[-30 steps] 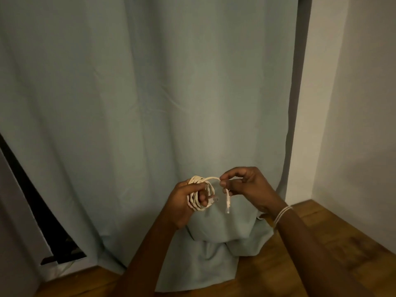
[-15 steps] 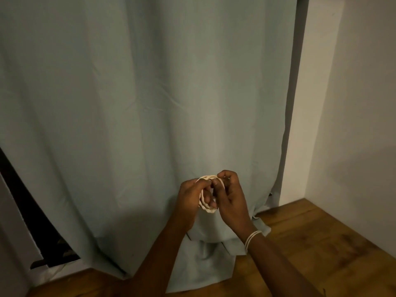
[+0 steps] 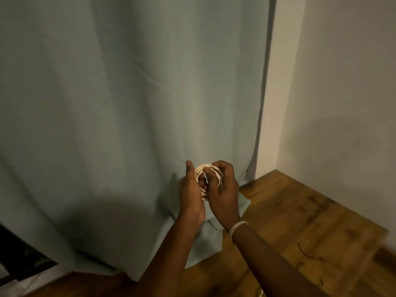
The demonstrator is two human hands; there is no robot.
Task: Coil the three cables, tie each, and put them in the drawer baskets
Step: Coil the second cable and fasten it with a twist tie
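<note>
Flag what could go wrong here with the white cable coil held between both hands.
The white cable coil is held in mid-air by the left hand and right hand, with no tie visible; its loops could spring loose. If dropped, it would land on the wooden floor or the curtain hem.

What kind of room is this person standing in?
Probably a room in a home, perhaps a bedroom or living room corner. A long pale curtain hangs to a wooden floor beside a plain white wall. No furniture shows.
</note>
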